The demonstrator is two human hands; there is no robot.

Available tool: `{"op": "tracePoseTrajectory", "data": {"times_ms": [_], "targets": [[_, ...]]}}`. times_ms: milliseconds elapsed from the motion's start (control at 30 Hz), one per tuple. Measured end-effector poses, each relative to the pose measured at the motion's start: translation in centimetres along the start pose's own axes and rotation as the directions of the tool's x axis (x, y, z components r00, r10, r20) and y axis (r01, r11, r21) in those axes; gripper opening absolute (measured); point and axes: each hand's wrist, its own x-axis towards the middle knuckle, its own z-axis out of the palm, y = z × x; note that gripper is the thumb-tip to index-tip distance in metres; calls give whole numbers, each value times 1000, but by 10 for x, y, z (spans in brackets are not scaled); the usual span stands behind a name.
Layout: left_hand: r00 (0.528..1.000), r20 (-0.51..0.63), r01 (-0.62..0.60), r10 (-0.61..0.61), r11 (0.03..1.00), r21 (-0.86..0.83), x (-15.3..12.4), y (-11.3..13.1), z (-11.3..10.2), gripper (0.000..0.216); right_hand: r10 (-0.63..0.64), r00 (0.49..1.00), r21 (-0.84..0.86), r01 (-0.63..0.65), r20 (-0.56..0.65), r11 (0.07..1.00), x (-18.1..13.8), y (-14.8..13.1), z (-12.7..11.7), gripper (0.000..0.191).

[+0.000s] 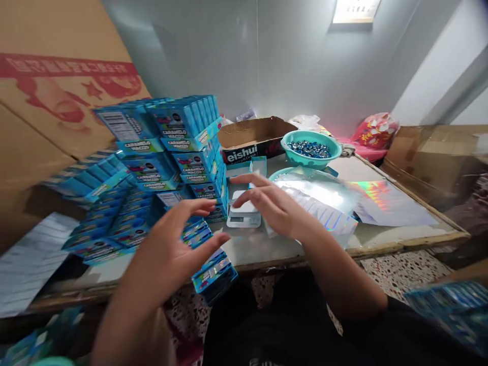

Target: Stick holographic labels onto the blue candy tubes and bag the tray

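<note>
My left hand (173, 244) is held with thumb and fingers apart and nothing between them. Just behind and below it is a row of small blue boxes (213, 272), partly hidden by the hand and reaching past the table's front edge. My right hand (272, 203) hangs with loosely bent, separated fingers, also without anything in them. Its fingertips are in front of a small white kitchen scale (244, 216) with a grey display. Behind that hand stands an open light-blue box (258, 165), mostly covered. Left of the scale rise stacked blue candy display boxes (190, 132) marked "CARAMELO MACIZO".
A turquoise basin (310, 161) of shiny wrapped pieces stands at the back. Before it lie a clear plastic-covered tray (316, 185) and holographic sheets (392, 203). An open brown carton (259, 134) is behind the scale. More blue boxes (110, 223) fill the left side.
</note>
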Motion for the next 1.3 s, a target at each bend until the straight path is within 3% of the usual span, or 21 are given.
{"op": "tracePoseTrajectory", "data": {"times_ms": [67,133,300,400,533,700,800,967,1133,1300], "targets": [[985,132,-132,110,977,170,1,-3,-1,37,-3,998,103,-3,58,995,10,-5,27,65],[977,104,-208,186,938,277,2,-13,-3,23,25,997,182,-38,71,983,21,0,50,66],[995,-25,-82,96,934,349,3,-49,-21,19,77,996,471,-84,34,878,45,28,92,68],[996,-87,55,-37,975,217,7,-69,-28,20,181,983,633,-163,37,757,53,45,110,62],[946,-208,220,-250,963,-157,17,-92,-27,33,398,917,619,-327,26,714,55,70,132,51],[889,-312,243,-336,922,-301,33,-114,-22,38,418,902,595,-393,104,701,53,91,160,45],[882,-307,251,-357,908,-334,37,-123,-21,38,408,907,597,-387,107,703,55,97,170,45],[870,-295,268,-394,882,-388,35,-128,-22,33,434,901,625,-341,5,702,60,105,174,41],[835,-282,300,-473,820,-487,33,-125,-26,23,462,885,654,-323,-47,685,59,109,171,26],[825,-238,324,-513,774,-543,30,-121,-30,27,521,849,667,-336,-92,665,60,106,170,15]]}}
